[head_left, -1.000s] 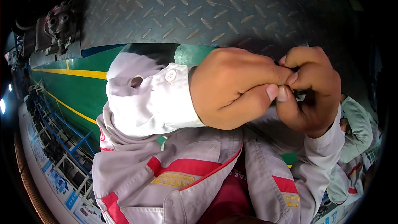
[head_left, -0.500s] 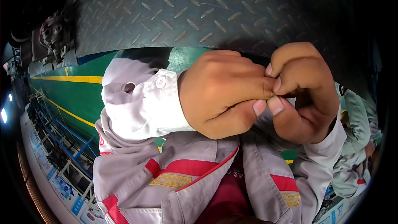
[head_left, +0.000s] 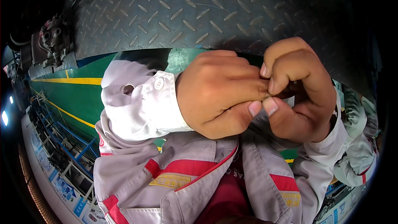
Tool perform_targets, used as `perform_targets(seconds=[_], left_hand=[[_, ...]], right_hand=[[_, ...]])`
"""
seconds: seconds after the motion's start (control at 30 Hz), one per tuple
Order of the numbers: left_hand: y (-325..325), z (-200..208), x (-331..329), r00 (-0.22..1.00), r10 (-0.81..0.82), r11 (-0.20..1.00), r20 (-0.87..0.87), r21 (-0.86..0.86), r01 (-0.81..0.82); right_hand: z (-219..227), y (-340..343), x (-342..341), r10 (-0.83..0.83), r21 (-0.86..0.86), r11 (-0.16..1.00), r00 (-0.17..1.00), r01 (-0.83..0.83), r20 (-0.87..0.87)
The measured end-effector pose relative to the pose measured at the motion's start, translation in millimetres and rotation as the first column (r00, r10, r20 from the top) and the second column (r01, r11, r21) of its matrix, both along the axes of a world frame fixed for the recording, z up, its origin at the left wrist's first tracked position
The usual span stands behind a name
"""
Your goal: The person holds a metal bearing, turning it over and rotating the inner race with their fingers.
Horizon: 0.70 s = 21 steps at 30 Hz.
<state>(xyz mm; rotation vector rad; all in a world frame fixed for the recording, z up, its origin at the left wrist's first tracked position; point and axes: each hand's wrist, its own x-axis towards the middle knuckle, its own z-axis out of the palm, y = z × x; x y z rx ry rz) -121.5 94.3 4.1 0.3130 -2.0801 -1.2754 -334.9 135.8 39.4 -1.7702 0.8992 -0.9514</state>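
Note:
My left hand (head_left: pixel 224 95) is closed in front of my chest, its back facing up and its thumb laid along the bent forefinger. Against its fingertips my right hand (head_left: pixel 304 95) curls in a pinch, thumb and forefinger tips meeting at the left forefinger's end. Whatever lies between the fingertips is hidden or too small to name. Both hands are just off the near edge of a dark metal bench top (head_left: pixel 174 14) with raised diamond tread.
A greasy cast metal part (head_left: pixel 54 39) sits at the bench's left end. Below is a green floor (head_left: pixel 68 93) with yellow lines. Blue and white racks (head_left: pixel 70 149) stand at the left. Another person in a grey sleeve (head_left: pixel 356 120) is close on the right.
My hands have shifted slightly left, the right one a little more. The fingertips stay pinched together. The bench has moved slightly within the view.

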Motion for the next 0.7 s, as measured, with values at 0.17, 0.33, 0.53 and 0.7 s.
perform_targets(seconds=[0.17, 0.33, 0.53, 0.7], left_hand=[[1.1, -1.8, -0.8, 1.0, 0.019, 1.0, -0.007, -0.019, -0.019], [3.2, -4.3, -1.9, 0.998, 0.056, 0.998, -0.028, -0.029, -0.057], [0.1, -0.1, -1.1, 0.998, 0.067, 0.993, 0.011, -0.099, -0.066], [-2.2, 4.9, 0.7, 0.994, 0.099, 0.98, 0.048, -0.179, -0.089]], right_hand=[[-1.0, 0.6, 0.8, -0.005, 0.017, 1.0, 1.0, 0.005, 0.015], [1.8, 1.2, 2.9, -0.018, 0.096, 0.995, 0.999, 0.015, 0.038], [1.8, 0.9, 3.6, -0.025, 0.173, 0.985, 0.996, 0.01, 0.088], [8.2, -1.1, 0.2, -0.043, 0.11, 0.993, 0.999, 0.043, -0.005]])
